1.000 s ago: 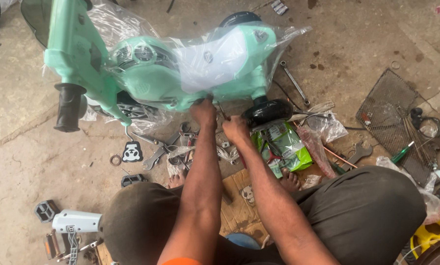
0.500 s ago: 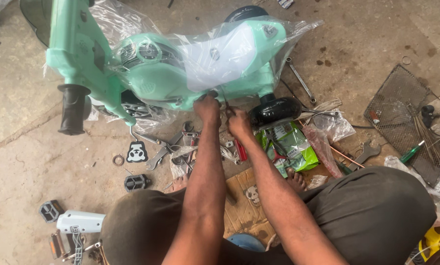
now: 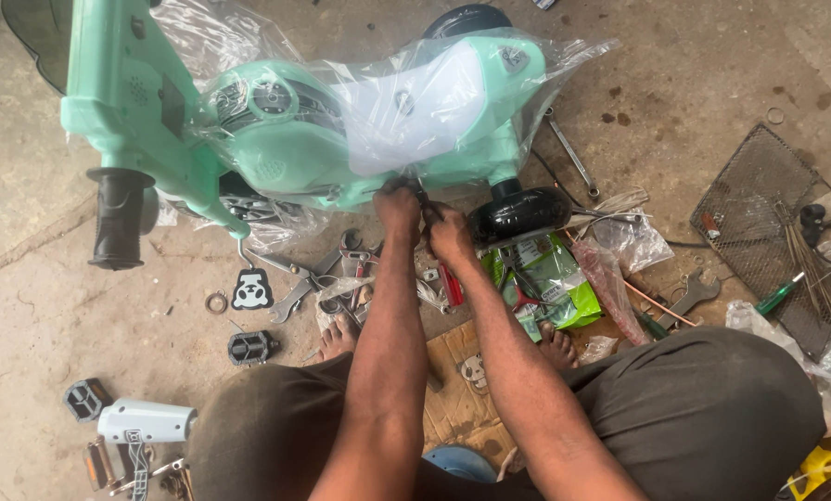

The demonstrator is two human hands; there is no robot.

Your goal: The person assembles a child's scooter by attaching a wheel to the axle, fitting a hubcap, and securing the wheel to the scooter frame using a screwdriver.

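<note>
From the left: black grip (image 3: 119, 218), then the mint scooter (image 3: 286, 139) in its plastic wrap (image 3: 415, 102), shifted slightly left in view since a second ago. My left hand (image 3: 399, 209) and right hand (image 3: 450, 234) stay pinched together under its near edge; whatever they grip I can't tell, and the wheel (image 3: 519, 211) sits just right.

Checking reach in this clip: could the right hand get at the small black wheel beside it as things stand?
Probably yes. The right hand is at the underside of the green toy scooter, and the black wheel sits just to its right with nothing between them.
</note>
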